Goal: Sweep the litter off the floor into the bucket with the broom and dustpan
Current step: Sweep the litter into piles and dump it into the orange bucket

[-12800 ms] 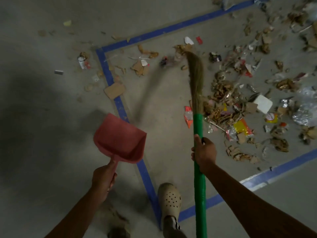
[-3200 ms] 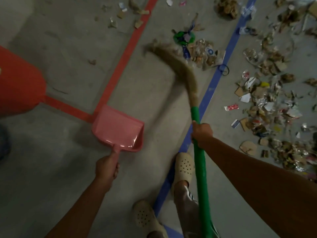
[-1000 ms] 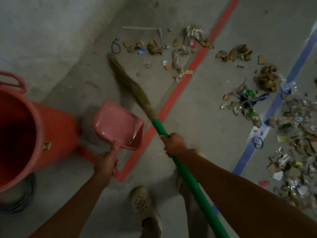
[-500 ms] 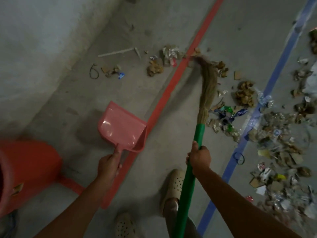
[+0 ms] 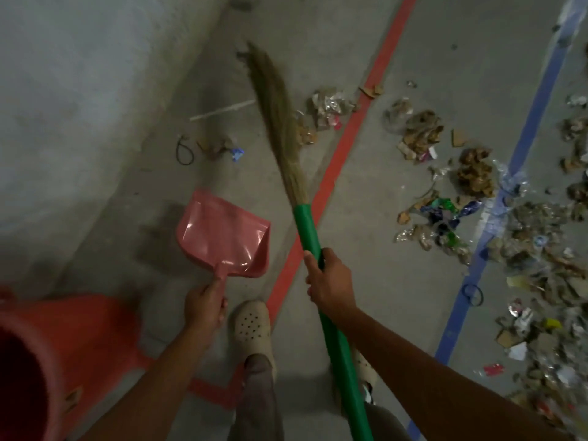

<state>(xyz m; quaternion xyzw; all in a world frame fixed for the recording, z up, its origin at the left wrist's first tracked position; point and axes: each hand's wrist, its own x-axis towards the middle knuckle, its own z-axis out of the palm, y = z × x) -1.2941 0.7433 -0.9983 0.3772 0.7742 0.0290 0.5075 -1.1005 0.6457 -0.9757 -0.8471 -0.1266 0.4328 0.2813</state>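
Observation:
My right hand grips the green handle of the broom. Its straw head reaches up and left over the floor, blurred, with the tip near the wall's foot. My left hand holds the pink dustpan by its handle, above the floor and with nothing in it. The red bucket stands at the lower left, beside my left arm. Litter of paper, cardboard and wrappers lies scattered right of the broom, thickest at the far right.
A grey wall runs along the left. A red tape line and a blue tape line cross the concrete floor. A black loop and a white stick lie near the wall. My two clogs stand between my arms.
The broom head has swung left across the red tape line toward the wall. The view has shifted, showing more of the bucket. The dustpan stays held the same way.

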